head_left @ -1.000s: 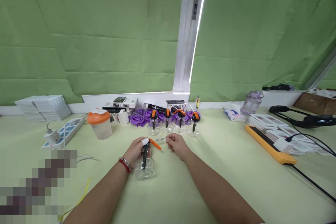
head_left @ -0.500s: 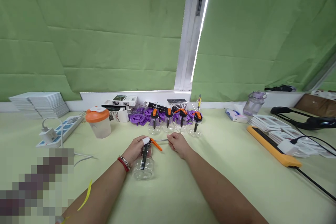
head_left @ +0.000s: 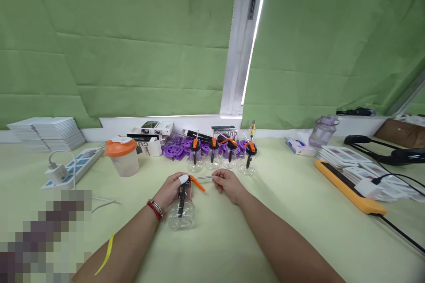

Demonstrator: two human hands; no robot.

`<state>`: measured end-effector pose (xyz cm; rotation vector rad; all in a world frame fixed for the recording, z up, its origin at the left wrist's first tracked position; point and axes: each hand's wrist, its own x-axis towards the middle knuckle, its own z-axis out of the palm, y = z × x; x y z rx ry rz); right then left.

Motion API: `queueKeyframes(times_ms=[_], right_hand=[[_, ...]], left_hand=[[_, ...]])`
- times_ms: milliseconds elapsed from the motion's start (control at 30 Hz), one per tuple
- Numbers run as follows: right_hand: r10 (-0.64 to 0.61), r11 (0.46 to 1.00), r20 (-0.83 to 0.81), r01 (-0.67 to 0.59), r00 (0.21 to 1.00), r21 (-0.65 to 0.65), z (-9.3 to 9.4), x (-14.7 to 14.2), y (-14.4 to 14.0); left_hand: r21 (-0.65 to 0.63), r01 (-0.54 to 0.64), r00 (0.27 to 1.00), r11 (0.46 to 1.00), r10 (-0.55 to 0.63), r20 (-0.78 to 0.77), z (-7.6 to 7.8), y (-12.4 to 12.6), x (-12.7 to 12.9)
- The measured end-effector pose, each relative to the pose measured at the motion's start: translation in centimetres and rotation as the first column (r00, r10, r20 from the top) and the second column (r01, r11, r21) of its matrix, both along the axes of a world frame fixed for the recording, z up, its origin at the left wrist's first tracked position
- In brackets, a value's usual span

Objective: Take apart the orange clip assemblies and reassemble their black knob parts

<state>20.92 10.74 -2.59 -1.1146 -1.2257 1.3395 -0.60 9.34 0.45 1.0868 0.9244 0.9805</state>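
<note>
My left hand [head_left: 168, 194], with a white cover on the thumb, is closed around the top of a clear bottle [head_left: 181, 219]. The bottle has a black strip or handle [head_left: 182, 201] along its side and an orange lever [head_left: 197, 183] sticking out at the top, and it lies tilted with its round base towards me. From its top a thin metal rod [head_left: 203, 177] runs to the right. The fingertips of my right hand [head_left: 227, 184] pinch the rod's far end. Several similar bottles [head_left: 195, 166] with black and orange tops stand in a row just beyond my hands.
Purple plastic parts [head_left: 174, 150] and small boxes [head_left: 154, 130] lie along the back. An orange-lidded cup [head_left: 126, 163] and a power strip [head_left: 78, 168] are at left. At right are an orange power strip [head_left: 348, 190], stacked white frames [head_left: 361, 168] and a water bottle [head_left: 323, 131].
The view has shifted very slightly. Both hands keep their grip on the bottle and the rod, almost in the same place.
</note>
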Motion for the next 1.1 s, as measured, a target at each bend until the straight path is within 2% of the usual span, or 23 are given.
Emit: queueKeyframes(times_ms=[133, 200, 333, 400, 467, 533, 633, 700, 767, 867, 967, 1033, 1100], right_hand=[[-0.025, 0.997, 0.037, 0.027, 0.999, -0.076, -0.1, -0.1, 0.1], [-0.026, 0.997, 0.047, 0.03, 0.999, -0.073, -0.2, -0.3, 0.1], [-0.018, 0.998, 0.049, 0.015, 0.999, 0.057, -0.2, -0.1, 0.3], [-0.068, 0.992, 0.061, 0.06, 0.996, 0.112, -0.2, 0.2, 0.4], [-0.131, 0.983, 0.149, 0.109, 0.98, 0.151, -0.1, 0.4, 0.4], [-0.164, 0.97, 0.341, 0.088, 0.926, 0.227, 0.0, 0.3, 0.2], [-0.164, 0.93, 0.651, -0.105, 0.741, 0.353, 0.1, -0.5, -0.3], [-0.159, 0.905, 0.761, -0.215, 0.628, 0.367, 0.1, -1.2, -0.6], [-0.15, 0.897, 0.803, -0.262, 0.577, 0.356, 0.2, -1.7, -0.7], [-0.157, 0.906, 0.761, -0.214, 0.63, 0.365, 0.4, -1.7, -1.0], [-0.128, 0.935, 0.613, -0.111, 0.78, 0.337, 1.0, -1.5, -1.9], [0.048, 0.969, 0.456, -0.153, 0.889, 0.196, 1.7, -1.6, -3.0], [0.294, 0.955, 0.19, -0.298, 0.937, -0.01, 2.5, -1.9, -4.3]], left_hand=[[0.002, -0.001, 1.0, 1.0, 0.001, 0.012, -0.3, 0.1, -0.1], [-0.001, -0.001, 1.0, 1.0, 0.001, 0.014, -0.3, 0.2, -0.1], [-0.007, -0.004, 1.0, 1.0, 0.004, 0.028, -0.3, 0.2, -0.1], [-0.011, -0.015, 0.999, 1.0, 0.016, 0.043, -0.3, 0.3, 0.0], [-0.013, -0.044, 0.997, 0.999, 0.045, 0.064, -0.2, 0.3, -0.1], [-0.008, -0.094, 0.991, 0.996, 0.095, 0.093, -0.1, 0.4, -0.4], [0.01, -0.187, 0.972, 0.982, 0.184, 0.147, 0.1, 0.6, -0.8], [0.021, -0.238, 0.956, 0.971, 0.231, 0.179, 0.2, 0.8, -1.1], [0.019, -0.275, 0.943, 0.961, 0.265, 0.203, 0.1, 0.8, -1.3], [-0.002, -0.313, 0.925, 0.95, 0.305, 0.228, 0.1, 0.8, -1.1], [-0.006, -0.358, 0.902, 0.934, 0.348, 0.255, 0.2, 0.5, -0.4], [0.001, -0.405, 0.873, 0.914, 0.386, 0.298, 0.5, 0.0, 0.3], [0.01, -0.433, 0.846, 0.901, 0.403, 0.349, 0.8, -0.6, 1.2]])
